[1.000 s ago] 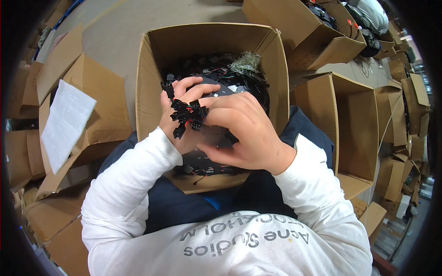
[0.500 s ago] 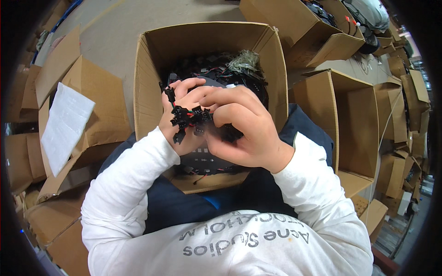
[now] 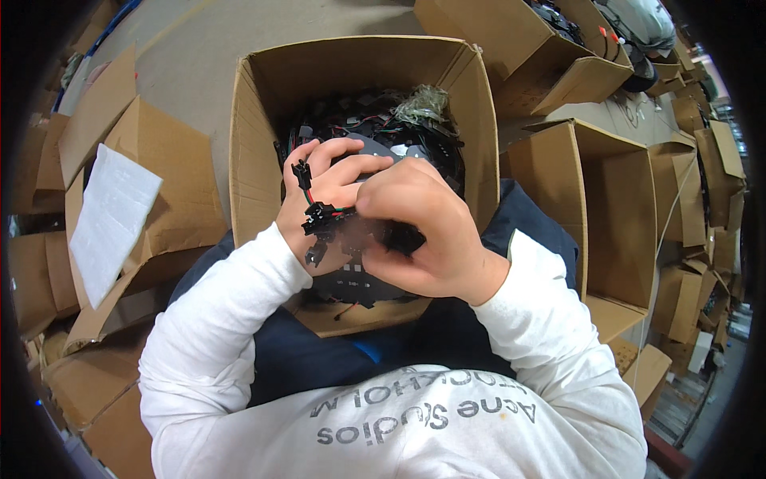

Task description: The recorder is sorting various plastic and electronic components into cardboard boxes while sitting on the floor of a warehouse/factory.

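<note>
Small black plug connectors (image 3: 319,215) on red and green wires are bunched in front of the palm area of my left hand (image 3: 295,227). My left fingers are stretched out and apart, pointing away over the box; its thumb is hidden. My right hand (image 3: 435,227) is closed, with its fingers curled round the wire end of the bunch; the exact pinch is hidden and blurred. Below both hands stands an open cardboard box (image 3: 271,72) holding a heap of black wired parts (image 3: 351,112) and a dark panel (image 3: 351,286) with small light squares.
Clear crumpled plastic (image 3: 427,104) lies on the heap in the box. To the left, a white foam sheet (image 3: 116,219) leans on an open carton (image 3: 171,168). An open carton (image 3: 614,215) stands at my right, and another with black parts (image 3: 511,48) is farther back.
My right fingers have curled in more tightly over the connector bunch. My left fingers have straightened and spread, and the bunch has shifted and turned slightly.
</note>
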Motion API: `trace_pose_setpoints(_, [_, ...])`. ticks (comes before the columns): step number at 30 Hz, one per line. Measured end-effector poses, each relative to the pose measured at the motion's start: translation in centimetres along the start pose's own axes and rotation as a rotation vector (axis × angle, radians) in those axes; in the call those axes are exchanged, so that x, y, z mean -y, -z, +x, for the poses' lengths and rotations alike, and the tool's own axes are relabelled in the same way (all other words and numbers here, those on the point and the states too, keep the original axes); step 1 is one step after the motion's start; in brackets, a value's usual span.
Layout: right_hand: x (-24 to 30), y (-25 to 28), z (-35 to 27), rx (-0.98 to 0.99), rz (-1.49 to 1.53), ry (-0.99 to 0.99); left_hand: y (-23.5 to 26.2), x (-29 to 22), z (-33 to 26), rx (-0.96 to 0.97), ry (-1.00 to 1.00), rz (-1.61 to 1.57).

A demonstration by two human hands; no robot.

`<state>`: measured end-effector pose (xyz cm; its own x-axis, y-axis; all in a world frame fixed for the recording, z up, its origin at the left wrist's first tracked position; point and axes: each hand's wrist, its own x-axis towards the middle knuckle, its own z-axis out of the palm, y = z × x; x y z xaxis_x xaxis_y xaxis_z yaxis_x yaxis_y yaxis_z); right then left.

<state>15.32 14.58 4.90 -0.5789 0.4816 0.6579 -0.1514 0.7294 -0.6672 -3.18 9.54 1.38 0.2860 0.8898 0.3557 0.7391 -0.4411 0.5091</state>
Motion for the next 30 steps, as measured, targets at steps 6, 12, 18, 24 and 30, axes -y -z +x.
trace_pose_setpoints(6, [-0.31,0.14,-0.03,0.052,-0.083,0.133,0.33,0.21,0.16,0.064,-0.029,0.084])
trace_pose_setpoints(12, [-0.15,-0.12,-0.04,0.040,-0.084,0.130,0.52,-0.04,-0.25,0.084,0.025,0.022])
trace_pose_setpoints(18, [0.03,-0.59,-0.01,0.024,-0.121,0.166,0.58,0.02,-0.20,0.066,0.031,0.052])
trace_pose_setpoints(24, [-0.46,-0.06,-0.07,0.046,-0.149,0.160,0.39,0.49,-0.14,0.112,0.019,0.090])
trace_pose_setpoints(30, [-0.21,0.02,0.05,0.055,-0.064,0.108,0.23,0.39,-0.23,0.087,0.023,0.085])
